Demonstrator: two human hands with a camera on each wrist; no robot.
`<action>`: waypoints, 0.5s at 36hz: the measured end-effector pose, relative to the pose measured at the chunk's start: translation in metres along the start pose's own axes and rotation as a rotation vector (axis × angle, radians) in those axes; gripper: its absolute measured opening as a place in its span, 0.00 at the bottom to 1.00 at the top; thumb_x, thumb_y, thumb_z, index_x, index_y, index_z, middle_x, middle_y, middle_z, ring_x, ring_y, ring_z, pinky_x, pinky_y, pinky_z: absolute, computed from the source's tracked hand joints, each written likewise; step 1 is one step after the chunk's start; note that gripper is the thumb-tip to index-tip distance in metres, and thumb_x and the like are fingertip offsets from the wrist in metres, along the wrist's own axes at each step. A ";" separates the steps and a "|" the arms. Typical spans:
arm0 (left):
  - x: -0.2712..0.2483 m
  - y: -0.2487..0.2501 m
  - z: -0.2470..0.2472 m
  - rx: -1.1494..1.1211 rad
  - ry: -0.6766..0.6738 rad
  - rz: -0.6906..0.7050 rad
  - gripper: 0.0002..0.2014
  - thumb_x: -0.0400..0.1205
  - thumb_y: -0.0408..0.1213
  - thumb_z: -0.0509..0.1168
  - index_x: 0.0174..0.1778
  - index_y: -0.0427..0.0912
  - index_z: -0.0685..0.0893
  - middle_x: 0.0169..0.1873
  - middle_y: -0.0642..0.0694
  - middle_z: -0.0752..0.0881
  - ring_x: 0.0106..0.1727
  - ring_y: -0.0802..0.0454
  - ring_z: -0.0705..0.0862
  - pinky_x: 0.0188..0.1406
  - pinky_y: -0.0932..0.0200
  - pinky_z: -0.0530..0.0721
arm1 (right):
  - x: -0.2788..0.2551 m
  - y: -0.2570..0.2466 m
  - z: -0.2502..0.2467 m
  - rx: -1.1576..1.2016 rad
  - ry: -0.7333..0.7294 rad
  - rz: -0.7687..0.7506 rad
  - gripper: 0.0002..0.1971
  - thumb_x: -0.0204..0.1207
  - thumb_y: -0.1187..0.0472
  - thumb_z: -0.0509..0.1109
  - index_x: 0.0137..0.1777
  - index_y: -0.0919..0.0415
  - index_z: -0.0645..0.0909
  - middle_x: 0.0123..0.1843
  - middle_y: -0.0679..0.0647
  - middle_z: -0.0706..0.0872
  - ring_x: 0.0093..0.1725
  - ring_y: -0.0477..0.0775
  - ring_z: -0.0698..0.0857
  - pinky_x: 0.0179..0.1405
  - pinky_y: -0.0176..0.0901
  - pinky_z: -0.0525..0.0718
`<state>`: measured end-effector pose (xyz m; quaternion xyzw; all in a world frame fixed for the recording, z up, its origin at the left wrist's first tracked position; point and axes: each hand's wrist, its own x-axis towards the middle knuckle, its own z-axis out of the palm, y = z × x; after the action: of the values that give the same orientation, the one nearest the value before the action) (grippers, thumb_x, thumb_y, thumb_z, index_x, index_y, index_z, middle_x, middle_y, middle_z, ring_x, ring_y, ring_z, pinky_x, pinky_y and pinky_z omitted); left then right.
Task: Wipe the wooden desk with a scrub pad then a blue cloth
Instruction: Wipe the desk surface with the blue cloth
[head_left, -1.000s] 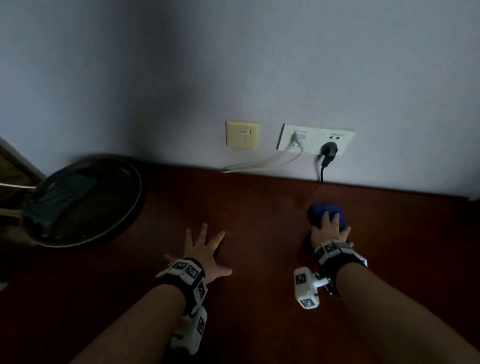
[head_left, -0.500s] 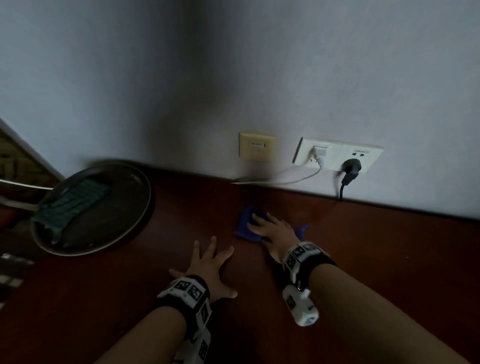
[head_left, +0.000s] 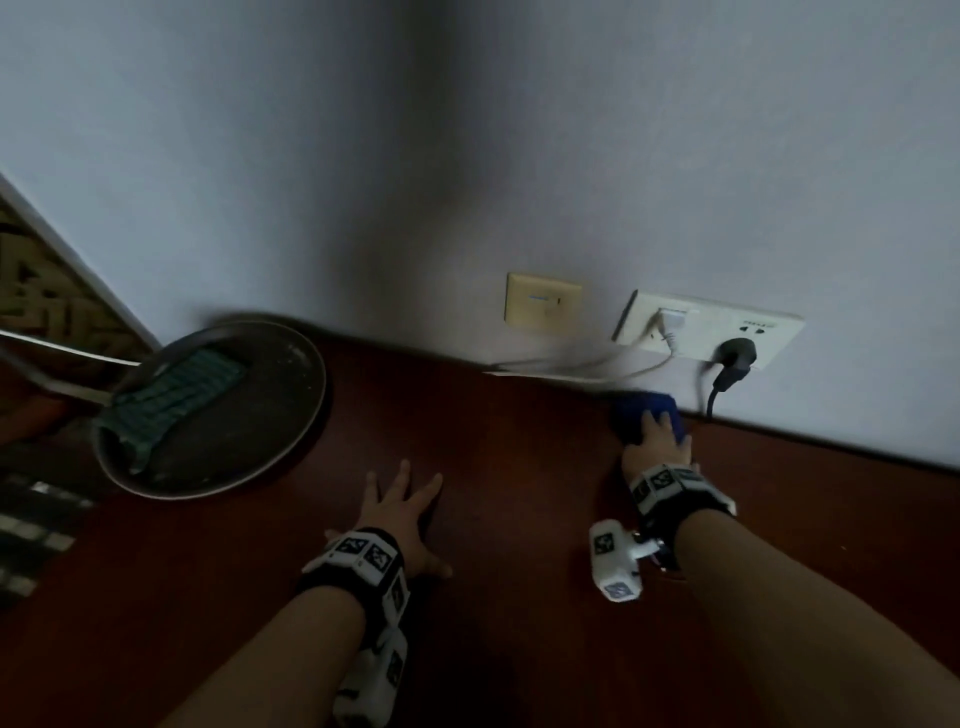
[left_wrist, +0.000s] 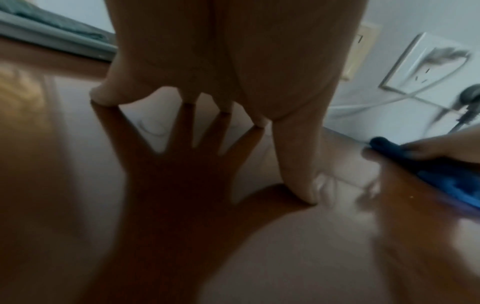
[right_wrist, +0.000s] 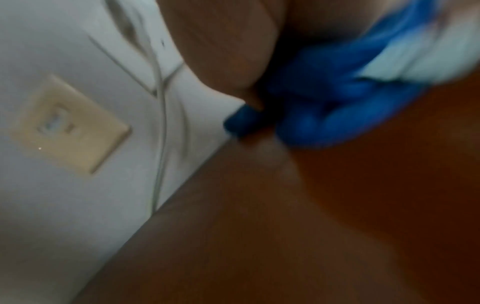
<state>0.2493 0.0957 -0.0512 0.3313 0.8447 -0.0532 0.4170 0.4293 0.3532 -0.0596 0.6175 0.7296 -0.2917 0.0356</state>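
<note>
The blue cloth (head_left: 641, 410) lies bunched on the dark wooden desk (head_left: 519, 467), close to the wall below the socket. My right hand (head_left: 657, 441) presses down on it with its fingers laid over the top; the cloth (right_wrist: 324, 107) shows blurred under the hand in the right wrist view. Flat on the desk to the left rests my left hand (head_left: 400, 514), fingers spread and holding nothing. Its fingertips (left_wrist: 103, 96) touch the glossy wood. The green scrub pad (head_left: 176, 400) lies in a dark round pan (head_left: 249, 431) at the far left.
On the wall behind the desk are a beige switch plate (head_left: 543, 306) and a white socket plate (head_left: 706, 332). A black plug (head_left: 732, 358) and a white cable (head_left: 571, 366) hang just above the cloth. The pan's handle sticks out past the desk's left edge.
My right hand swept the cloth left to the desk's middle, then back right to under the socket. The left hand stayed flat in place.
</note>
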 end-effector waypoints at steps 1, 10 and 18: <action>-0.002 0.001 -0.001 0.000 -0.011 -0.002 0.57 0.67 0.59 0.78 0.79 0.76 0.40 0.80 0.59 0.27 0.81 0.38 0.27 0.71 0.16 0.55 | -0.004 -0.012 0.009 -0.066 -0.002 0.034 0.34 0.80 0.58 0.58 0.83 0.48 0.49 0.85 0.46 0.44 0.83 0.62 0.45 0.81 0.60 0.49; -0.004 0.005 -0.002 -0.007 -0.022 -0.016 0.58 0.67 0.59 0.78 0.80 0.74 0.39 0.81 0.60 0.29 0.82 0.40 0.28 0.67 0.12 0.54 | -0.052 -0.093 0.079 -0.329 -0.225 -0.493 0.31 0.83 0.48 0.55 0.82 0.40 0.45 0.84 0.40 0.39 0.83 0.58 0.39 0.80 0.62 0.43; 0.004 0.004 0.000 -0.048 0.042 -0.041 0.67 0.63 0.57 0.81 0.77 0.69 0.28 0.82 0.59 0.30 0.82 0.39 0.30 0.72 0.18 0.55 | -0.069 -0.030 0.055 -0.391 -0.415 -1.015 0.27 0.83 0.69 0.56 0.78 0.42 0.66 0.82 0.37 0.57 0.83 0.48 0.49 0.81 0.52 0.48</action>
<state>0.2505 0.1007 -0.0535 0.3049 0.8610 -0.0343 0.4057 0.4006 0.2649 -0.0651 0.1023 0.9524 -0.2469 0.1470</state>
